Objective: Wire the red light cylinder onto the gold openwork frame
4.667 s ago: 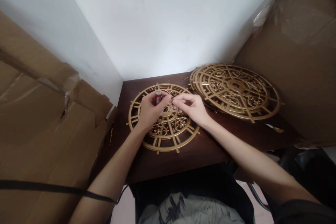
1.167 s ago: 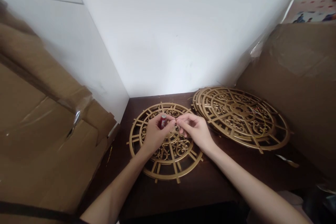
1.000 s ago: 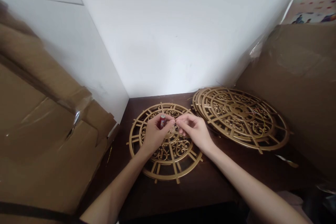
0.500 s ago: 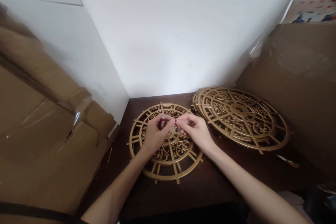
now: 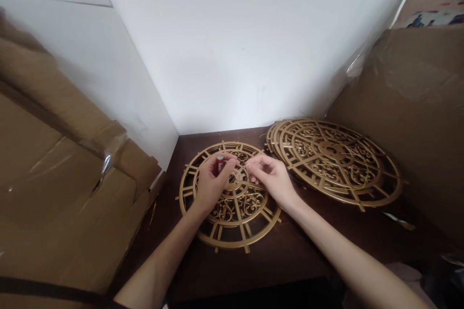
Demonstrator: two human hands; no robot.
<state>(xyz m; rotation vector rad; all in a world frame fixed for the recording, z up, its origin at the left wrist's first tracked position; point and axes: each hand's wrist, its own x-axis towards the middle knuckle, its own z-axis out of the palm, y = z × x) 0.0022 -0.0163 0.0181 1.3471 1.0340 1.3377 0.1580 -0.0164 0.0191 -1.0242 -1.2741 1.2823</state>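
Inside the curl of my left hand (image 5: 208, 186) is the red battery (image 5: 220, 163), gripped with one end upward. Facing it, my right hand (image 5: 275, 179) has thumb and forefinger drawn close; whether they pinch anything I cannot tell. Beneath both hands lies a gold openwork wheel (image 5: 241, 223), flat on the dark surface (image 5: 300, 246). Beyond my right hand, off to its right, more gold wheels (image 5: 331, 152) are piled. Well left of my left hand stands a cardboard box (image 5: 54, 193).
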